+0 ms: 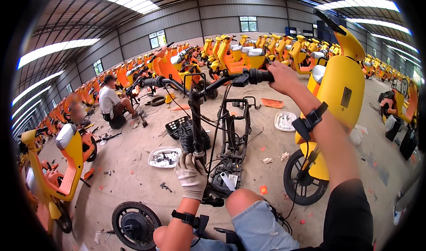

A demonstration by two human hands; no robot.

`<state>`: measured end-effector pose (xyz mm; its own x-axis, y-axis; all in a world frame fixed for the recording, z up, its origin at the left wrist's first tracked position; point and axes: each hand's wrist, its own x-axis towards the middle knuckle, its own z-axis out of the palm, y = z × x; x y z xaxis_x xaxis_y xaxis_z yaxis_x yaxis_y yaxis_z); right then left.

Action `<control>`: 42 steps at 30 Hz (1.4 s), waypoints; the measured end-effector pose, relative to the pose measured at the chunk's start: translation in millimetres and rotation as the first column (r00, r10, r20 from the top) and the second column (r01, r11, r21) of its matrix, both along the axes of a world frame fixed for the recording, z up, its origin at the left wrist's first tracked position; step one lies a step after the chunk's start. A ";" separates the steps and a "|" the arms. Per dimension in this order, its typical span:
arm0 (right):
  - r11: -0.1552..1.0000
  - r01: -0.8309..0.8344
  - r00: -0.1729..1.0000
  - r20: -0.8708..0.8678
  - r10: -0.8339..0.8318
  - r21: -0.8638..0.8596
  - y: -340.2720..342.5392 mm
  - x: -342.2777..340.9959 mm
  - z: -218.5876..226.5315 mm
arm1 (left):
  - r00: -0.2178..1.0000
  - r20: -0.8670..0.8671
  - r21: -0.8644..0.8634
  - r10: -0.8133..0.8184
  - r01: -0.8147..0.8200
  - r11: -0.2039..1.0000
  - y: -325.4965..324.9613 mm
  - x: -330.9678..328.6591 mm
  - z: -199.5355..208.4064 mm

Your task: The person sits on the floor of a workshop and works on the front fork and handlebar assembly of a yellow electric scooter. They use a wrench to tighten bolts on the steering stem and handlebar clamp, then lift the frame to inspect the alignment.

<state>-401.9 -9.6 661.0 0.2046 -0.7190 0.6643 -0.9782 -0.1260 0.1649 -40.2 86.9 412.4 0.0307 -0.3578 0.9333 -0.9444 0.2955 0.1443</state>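
Note:
A stripped scooter frame (230, 140) stands in front of me, with a black handlebar (217, 86) across its top. My left hand (191, 176), in a pale work glove, is closed round the lower part of the upright steering column (195, 111). Bare, my right hand (287, 79) reaches forward to the outer end of the right handlebar grip (262, 76), its fingers curled there and partly hidden. Black cables (217, 126) hang from the handlebar beside the column. A white tube-shaped piece (227, 181) lies on the lower frame, near my knee.
A wheel with a hub motor (135, 226) lies at lower left. White trays of parts (164, 157) (285, 121) and a black basket (177, 126) sit around the frame. A yellow scooter (339, 91) stands close at right, another (71, 149) at left. A person (111, 101) crouches at far left.

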 end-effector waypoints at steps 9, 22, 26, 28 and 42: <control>0.946 -0.058 0.958 -0.286 -0.038 -0.320 114.4 49.9 37.0 | 0.921 -0.322 0.130 -0.217 0.270 0.954 20.6 5.0 -50.4; 0.955 0.173 0.914 -0.323 -0.247 -0.242 163.5 57.9 44.0 | 0.928 -0.360 0.368 -0.100 0.239 0.899 40.7 -8.1 -49.9; 0.963 0.197 0.922 -0.298 -0.247 -0.186 167.2 66.8 48.2 | 0.957 -0.275 0.421 -0.096 0.209 0.883 34.8 -1.7 -54.1; 0.963 0.185 0.923 -0.301 -0.239 -0.198 170.5 69.9 48.4 | 0.959 -0.271 0.462 -0.083 0.205 0.863 35.3 -5.8 -46.8; 0.984 -0.008 0.914 -0.400 -0.064 -0.176 186.9 161.4 75.3 | 0.923 -0.371 0.459 -0.102 0.278 0.844 -1.6 62.1 -35.6</control>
<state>-240.5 177.3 736.4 0.4615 -0.6122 0.6421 -0.8268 -0.0344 0.5614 21.9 85.2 376.8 0.1779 -0.7969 0.5773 -0.7511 0.2691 0.6029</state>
